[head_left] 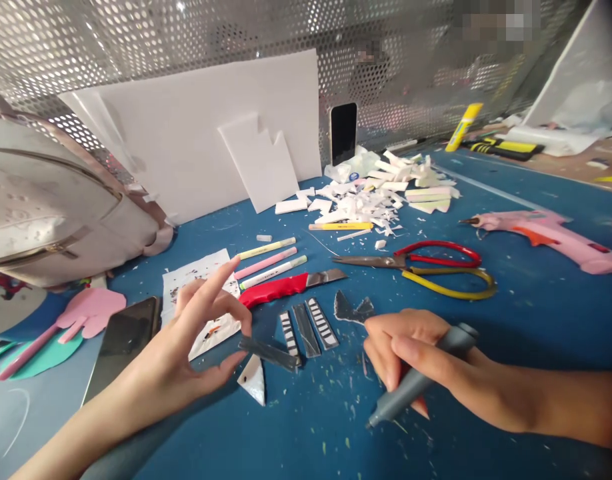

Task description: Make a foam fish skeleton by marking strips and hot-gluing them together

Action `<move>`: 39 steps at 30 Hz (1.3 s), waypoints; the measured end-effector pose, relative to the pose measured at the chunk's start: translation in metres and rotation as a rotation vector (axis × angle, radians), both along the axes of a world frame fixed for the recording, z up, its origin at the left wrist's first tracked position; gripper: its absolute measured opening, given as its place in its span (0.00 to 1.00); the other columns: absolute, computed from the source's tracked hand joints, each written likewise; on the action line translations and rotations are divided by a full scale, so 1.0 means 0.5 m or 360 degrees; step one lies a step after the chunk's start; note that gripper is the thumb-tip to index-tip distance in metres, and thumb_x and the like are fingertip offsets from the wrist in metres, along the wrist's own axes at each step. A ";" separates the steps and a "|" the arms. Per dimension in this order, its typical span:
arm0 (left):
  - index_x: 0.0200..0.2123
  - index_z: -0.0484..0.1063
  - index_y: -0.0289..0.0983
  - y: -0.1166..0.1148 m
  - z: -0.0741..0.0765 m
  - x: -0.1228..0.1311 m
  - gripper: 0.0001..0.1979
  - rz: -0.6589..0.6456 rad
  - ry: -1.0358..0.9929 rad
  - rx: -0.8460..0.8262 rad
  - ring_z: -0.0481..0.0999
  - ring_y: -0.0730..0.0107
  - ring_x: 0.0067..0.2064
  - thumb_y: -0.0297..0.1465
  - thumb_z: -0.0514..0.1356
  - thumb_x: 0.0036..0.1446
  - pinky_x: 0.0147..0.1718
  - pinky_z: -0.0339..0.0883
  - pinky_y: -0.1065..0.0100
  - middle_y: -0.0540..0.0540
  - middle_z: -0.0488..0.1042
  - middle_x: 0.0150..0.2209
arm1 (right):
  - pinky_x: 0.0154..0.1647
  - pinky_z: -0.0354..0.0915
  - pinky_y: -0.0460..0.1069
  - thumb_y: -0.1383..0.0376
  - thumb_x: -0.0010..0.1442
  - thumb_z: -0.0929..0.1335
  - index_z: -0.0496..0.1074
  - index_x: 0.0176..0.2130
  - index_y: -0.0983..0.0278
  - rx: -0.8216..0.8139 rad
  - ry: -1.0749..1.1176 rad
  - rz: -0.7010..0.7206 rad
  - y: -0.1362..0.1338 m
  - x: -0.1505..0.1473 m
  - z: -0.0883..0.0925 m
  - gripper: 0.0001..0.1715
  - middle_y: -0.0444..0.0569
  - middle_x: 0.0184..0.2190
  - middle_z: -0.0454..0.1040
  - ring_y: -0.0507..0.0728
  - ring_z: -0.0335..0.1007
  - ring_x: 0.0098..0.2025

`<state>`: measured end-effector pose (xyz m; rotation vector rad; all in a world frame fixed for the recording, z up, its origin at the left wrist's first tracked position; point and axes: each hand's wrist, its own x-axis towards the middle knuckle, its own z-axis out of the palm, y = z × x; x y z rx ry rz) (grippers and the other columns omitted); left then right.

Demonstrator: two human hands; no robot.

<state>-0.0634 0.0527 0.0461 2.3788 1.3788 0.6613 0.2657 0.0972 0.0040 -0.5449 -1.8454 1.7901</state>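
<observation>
My left hand [199,340] pinches one end of a small dark strip [270,353], with the index finger lifted away. My right hand [436,367] grips a grey marker [406,393], its tip pointing down and left near the tabletop. Between my hands lie a black-and-white striped piece [289,333], a plain dark piece [306,330] and another striped piece [322,323]. A jagged dark scrap [353,308] rests just beyond my right hand. Below the held strip is a white triangular piece [253,381].
A red-handled knife [281,288], scissors [411,263] and several pens lie farther back on the blue table [326,433]. White scraps [366,197] are heaped behind them. A pink glue gun [551,237] is at right; a bag [61,200] and phone [123,340] are at left.
</observation>
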 end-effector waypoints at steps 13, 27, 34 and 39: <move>0.73 0.33 0.45 -0.003 -0.034 0.031 0.37 -0.0063 0.0237 0.0175 0.73 0.69 0.51 0.22 0.49 0.69 0.65 0.48 0.47 0.47 0.76 0.48 | 0.25 0.60 0.46 0.49 0.72 0.61 0.68 0.31 0.65 -0.0046 -0.0018 0.0024 0.000 0.000 0.001 0.26 0.42 0.26 0.65 0.48 0.64 0.23; 0.74 0.32 0.36 -0.046 -0.005 0.039 0.60 0.0143 0.0611 0.0284 0.77 0.49 0.48 0.50 0.68 0.55 0.47 0.70 0.52 0.39 0.78 0.48 | 0.25 0.61 0.47 0.48 0.71 0.61 0.67 0.29 0.64 0.0019 -0.0041 -0.0007 0.001 -0.002 0.010 0.27 0.42 0.22 0.65 0.50 0.64 0.23; 0.74 0.33 0.38 -0.044 -0.009 0.039 0.46 0.0140 0.0584 0.0127 0.79 0.57 0.42 0.33 0.58 0.61 0.43 0.74 0.57 0.45 0.79 0.42 | 0.25 0.61 0.47 0.48 0.71 0.61 0.67 0.30 0.64 0.0002 -0.0045 -0.0010 0.004 0.000 0.007 0.27 0.42 0.23 0.65 0.49 0.64 0.23; 0.74 0.37 0.37 -0.042 -0.009 0.028 0.39 0.0138 0.0597 0.0190 0.79 0.57 0.42 0.34 0.51 0.65 0.41 0.77 0.57 0.44 0.79 0.42 | 0.25 0.61 0.46 0.48 0.71 0.61 0.68 0.30 0.64 0.0028 -0.0054 -0.0018 0.003 0.000 0.008 0.27 0.42 0.23 0.65 0.49 0.65 0.23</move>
